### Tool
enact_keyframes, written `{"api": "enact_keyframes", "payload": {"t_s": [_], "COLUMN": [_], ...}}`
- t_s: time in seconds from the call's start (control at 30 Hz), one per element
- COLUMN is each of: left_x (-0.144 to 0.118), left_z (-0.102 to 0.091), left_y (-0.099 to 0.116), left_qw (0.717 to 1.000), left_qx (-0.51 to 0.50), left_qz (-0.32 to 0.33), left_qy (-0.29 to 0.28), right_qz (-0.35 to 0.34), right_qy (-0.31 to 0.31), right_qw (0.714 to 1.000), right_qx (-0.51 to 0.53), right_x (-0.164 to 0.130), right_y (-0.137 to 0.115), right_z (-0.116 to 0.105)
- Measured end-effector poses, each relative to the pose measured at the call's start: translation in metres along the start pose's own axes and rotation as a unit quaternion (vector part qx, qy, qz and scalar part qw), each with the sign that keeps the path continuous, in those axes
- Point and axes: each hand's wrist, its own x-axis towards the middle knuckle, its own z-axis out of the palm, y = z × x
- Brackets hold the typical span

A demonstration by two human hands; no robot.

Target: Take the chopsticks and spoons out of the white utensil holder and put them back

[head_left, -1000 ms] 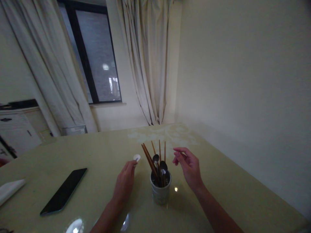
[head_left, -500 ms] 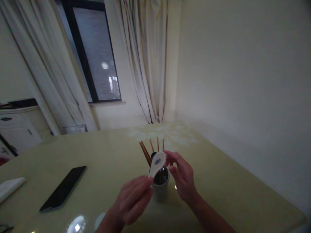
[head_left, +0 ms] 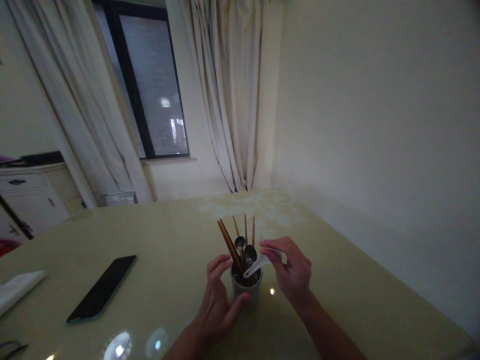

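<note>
A grey utensil cup [head_left: 246,289] stands upright on the table with wooden chopsticks [head_left: 227,241] and two dark metal spoons [head_left: 250,254] sticking out of it. My left hand [head_left: 218,305] curves round the cup's left side, fingers at the rim and thumb across its front. To the right, my right hand [head_left: 292,272] pinches a white soup spoon [head_left: 258,264] by its bowl end. The spoon slants down to the left, its handle tip over the cup's mouth. My right fingers partly hide the bowl.
On the left of the glossy table [head_left: 168,250] lies a black phone [head_left: 102,289], with a white object [head_left: 20,290] farther left. A dark thin item [head_left: 13,347] is at the lower left corner. A wall [head_left: 375,150] borders the table's right side.
The soup spoon has passed from my left hand to my right and now points handle-down toward the cup. My left hand has moved to the cup's side.
</note>
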Motion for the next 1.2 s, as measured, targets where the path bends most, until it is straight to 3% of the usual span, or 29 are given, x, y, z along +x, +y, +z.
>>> {"api": "enact_keyframes", "payload": {"t_s": [0.07,0.13,0.23,0.3,0.37,0.5,0.6,0.73,0.83,0.97,1.1,1.2], "left_x": [-0.002,-0.003,-0.004,-0.003,-0.002,0.002,0.000,-0.005,-0.006,-0.004,-0.004,-0.005], "left_z": [0.007,0.011,0.013,0.012,0.011,0.013,0.013,0.012,0.012,0.011,0.009,0.008], "left_y": [-0.002,-0.004,-0.008,-0.011,-0.014,-0.025,-0.036,-0.048,-0.051,-0.048,-0.043,-0.042], "left_qw": [0.999,0.996,0.988,0.980,0.972,0.964,0.963,0.965,0.966,0.961,0.957,0.958], "left_qx": [-0.021,-0.032,-0.059,-0.086,-0.101,-0.121,-0.138,-0.090,-0.055,-0.050,-0.052,-0.049], "left_qz": [-0.039,-0.071,-0.126,-0.163,-0.200,-0.235,-0.227,-0.236,-0.244,-0.258,-0.263,-0.256], "left_qy": [-0.030,-0.049,-0.073,-0.081,-0.069,-0.021,-0.045,-0.078,-0.061,-0.085,-0.110,-0.120], "right_qz": [-0.049,-0.065,-0.039,0.019,0.100,0.229,0.287,0.323,0.323,0.334,0.347,0.348], "right_qy": [-0.066,-0.095,-0.061,-0.013,-0.002,-0.151,-0.209,-0.115,-0.028,0.062,0.099,0.105], "right_qw": [0.997,0.993,0.997,0.998,0.994,0.960,0.931,0.939,0.941,0.906,0.879,0.881], "right_qx": [0.003,0.001,-0.030,-0.050,-0.038,0.058,0.089,0.013,-0.094,-0.251,-0.313,-0.303], "right_x": [-0.005,-0.010,-0.016,-0.019,-0.023,-0.034,-0.040,-0.035,-0.025,-0.013,-0.011,-0.011], "right_y": [-0.003,-0.005,-0.001,0.005,0.012,0.018,0.022,0.053,0.090,0.128,0.140,0.140], "right_z": [0.008,0.015,0.021,0.022,0.026,0.040,0.051,0.048,0.028,-0.010,-0.028,-0.028]}}
